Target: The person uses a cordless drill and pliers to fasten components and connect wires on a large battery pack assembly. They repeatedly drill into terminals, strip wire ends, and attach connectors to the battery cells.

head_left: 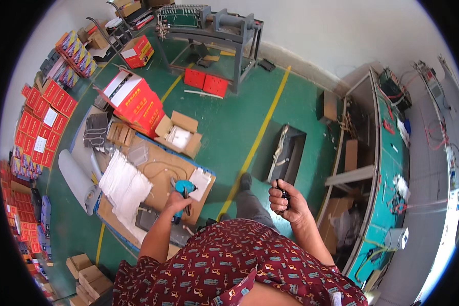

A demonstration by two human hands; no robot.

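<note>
My left hand (pixel 177 202) is closed around the handle of a teal and black cordless drill (pixel 185 186), low over the worktable at the left. Its nose points right, toward a white sheet or pad (pixel 201 179) at the table's corner. My right hand (pixel 289 203) is raised in front of me with its fingers curled round small black pieces (pixel 283 189). What kind they are I cannot make out. A crumpled white cloth (pixel 123 178) lies on the table left of the drill. An open carton (pixel 179 136) with white contents stands at the table's far edge.
Red cartons (pixel 137 104) are stacked beyond the table, with a grey roll (pixel 77 178) to its left. On the green floor at right sits a black metal trough (pixel 289 153). A teal-topped bench (pixel 375 214) runs along the right wall. A grey machine stand (pixel 214 35) is at the back.
</note>
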